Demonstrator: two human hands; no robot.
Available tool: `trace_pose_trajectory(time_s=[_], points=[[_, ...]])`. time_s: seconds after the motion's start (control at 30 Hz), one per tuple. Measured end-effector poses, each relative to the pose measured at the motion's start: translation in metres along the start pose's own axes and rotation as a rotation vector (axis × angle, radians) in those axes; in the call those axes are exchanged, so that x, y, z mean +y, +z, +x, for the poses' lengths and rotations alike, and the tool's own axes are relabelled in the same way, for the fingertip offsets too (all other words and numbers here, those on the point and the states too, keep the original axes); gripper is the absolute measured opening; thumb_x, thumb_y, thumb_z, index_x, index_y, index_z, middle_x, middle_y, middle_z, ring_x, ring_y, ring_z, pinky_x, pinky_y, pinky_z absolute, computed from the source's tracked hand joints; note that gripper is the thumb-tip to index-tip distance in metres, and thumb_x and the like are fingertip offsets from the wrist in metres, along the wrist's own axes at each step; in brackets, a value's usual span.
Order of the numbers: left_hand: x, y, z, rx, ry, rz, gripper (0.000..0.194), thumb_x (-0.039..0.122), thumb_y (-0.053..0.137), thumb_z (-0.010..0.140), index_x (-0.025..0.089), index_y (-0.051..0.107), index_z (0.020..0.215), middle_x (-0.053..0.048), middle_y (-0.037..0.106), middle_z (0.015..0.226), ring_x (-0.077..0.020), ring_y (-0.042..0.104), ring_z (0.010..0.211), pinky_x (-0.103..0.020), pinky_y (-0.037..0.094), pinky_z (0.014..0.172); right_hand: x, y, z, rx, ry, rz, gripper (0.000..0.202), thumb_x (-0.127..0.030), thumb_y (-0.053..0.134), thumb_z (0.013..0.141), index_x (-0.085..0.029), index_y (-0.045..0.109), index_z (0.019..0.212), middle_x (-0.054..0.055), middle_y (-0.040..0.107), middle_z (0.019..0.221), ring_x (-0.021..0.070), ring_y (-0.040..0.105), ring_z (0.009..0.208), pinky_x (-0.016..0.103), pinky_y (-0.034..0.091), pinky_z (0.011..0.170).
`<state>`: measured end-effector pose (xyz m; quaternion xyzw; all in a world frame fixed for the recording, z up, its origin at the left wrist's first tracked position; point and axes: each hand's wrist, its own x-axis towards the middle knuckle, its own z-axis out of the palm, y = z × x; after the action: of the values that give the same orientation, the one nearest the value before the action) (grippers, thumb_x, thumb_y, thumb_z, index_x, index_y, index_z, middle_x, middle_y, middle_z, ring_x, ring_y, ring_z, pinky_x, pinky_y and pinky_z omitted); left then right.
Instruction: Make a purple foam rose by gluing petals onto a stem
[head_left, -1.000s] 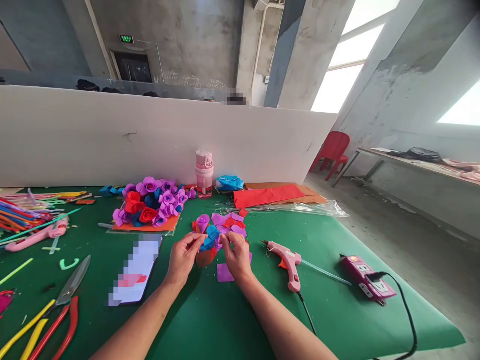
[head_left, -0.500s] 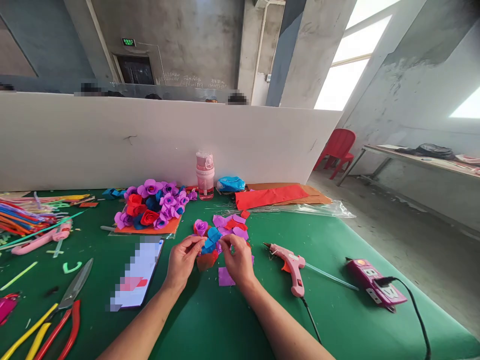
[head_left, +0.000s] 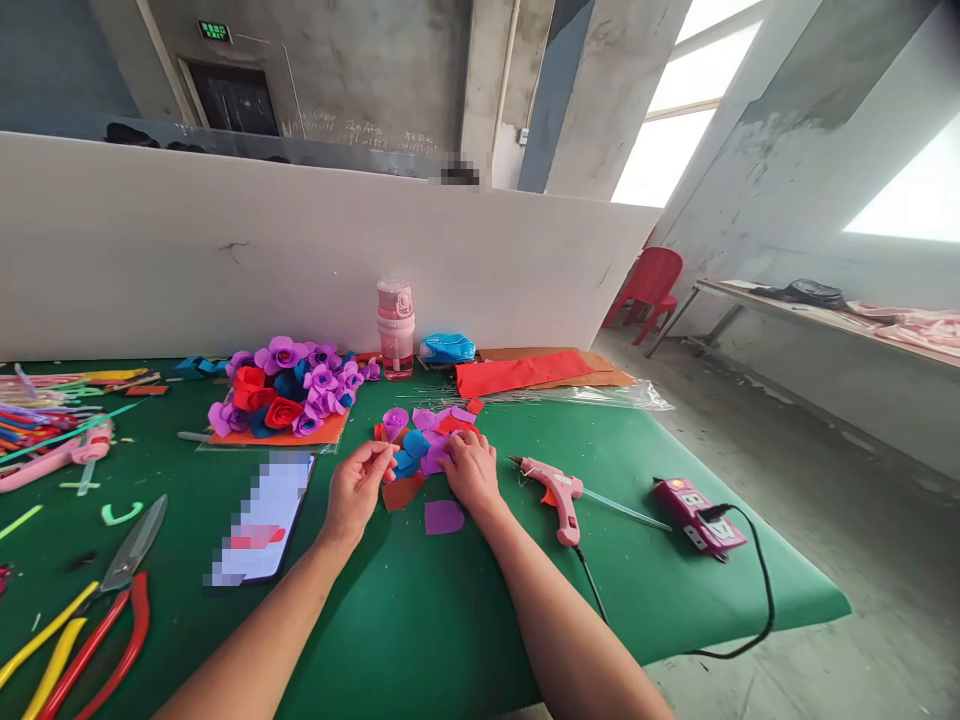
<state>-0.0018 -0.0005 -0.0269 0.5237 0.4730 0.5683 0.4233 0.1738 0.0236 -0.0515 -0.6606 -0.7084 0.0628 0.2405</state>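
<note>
Green cloth [head_left: 450, 620] covers the table, and a loose heap of cut petals [head_left: 424, 450], purple, blue and red, is spread across it with no clear long axis. The heap is pressed by the right hand [head_left: 471, 472] with fingers flat and narrow, while a small pink scrap is pinched at its edge by the left hand [head_left: 358, 488].

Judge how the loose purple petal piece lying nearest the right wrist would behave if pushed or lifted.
The purple petal piece lies flat and thin on the green mat, so probably light and floppy. Pushed, it would likely slide, not roll.
</note>
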Motion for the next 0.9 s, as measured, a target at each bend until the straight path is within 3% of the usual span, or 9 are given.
trace_pose_trajectory(time_s=[0.2,0.43,0.8,0.9], points=[[-0.002,-0.002,0.001,-0.023,0.024,0.036,0.024,0.041,0.063,0.077,0.018,0.068,0.083,-0.001,0.063,0.069,-0.0122,0.055,0.058,-0.025,0.044,0.061,0.003,0.000,0.001,0.063,-0.008,0.070,0.012,-0.015,0.049,0.085,-0.021,0.060,0.085,0.003,0.065,0.090,0.0197,0.053,0.090,0.031,0.032,0.080],[-0.001,-0.002,0.001,-0.052,0.043,0.076,0.022,0.038,0.060,0.080,0.017,0.067,0.084,-0.001,0.061,0.069,-0.0112,0.053,0.056,-0.025,0.043,0.061,0.005,0.001,-0.001,0.026,0.047,-0.119,0.015,-0.034,0.057,0.085,-0.019,0.061,0.083,0.008,0.065,0.091,0.0241,0.053,0.090,0.033,0.031,0.076],[-0.002,-0.002,0.002,-0.074,0.018,0.092,0.026,0.041,0.058,0.080,0.017,0.065,0.084,0.002,0.057,0.065,-0.0092,0.048,0.051,-0.023,0.039,0.053,0.006,-0.011,0.000,0.119,0.011,0.026,0.018,-0.028,0.054,0.087,-0.022,0.070,0.079,0.003,0.071,0.079,0.0182,0.061,0.081,0.032,0.033,0.085],[0.002,-0.002,0.003,-0.039,0.018,0.113,0.027,0.043,0.064,0.075,0.016,0.066,0.078,0.001,0.059,0.065,-0.0113,0.052,0.059,-0.023,0.041,0.057,0.001,-0.018,0.000,0.142,0.053,0.187,0.016,-0.025,0.053,0.084,-0.020,0.068,0.079,0.003,0.071,0.076,0.0172,0.063,0.076,0.030,0.039,0.081]])
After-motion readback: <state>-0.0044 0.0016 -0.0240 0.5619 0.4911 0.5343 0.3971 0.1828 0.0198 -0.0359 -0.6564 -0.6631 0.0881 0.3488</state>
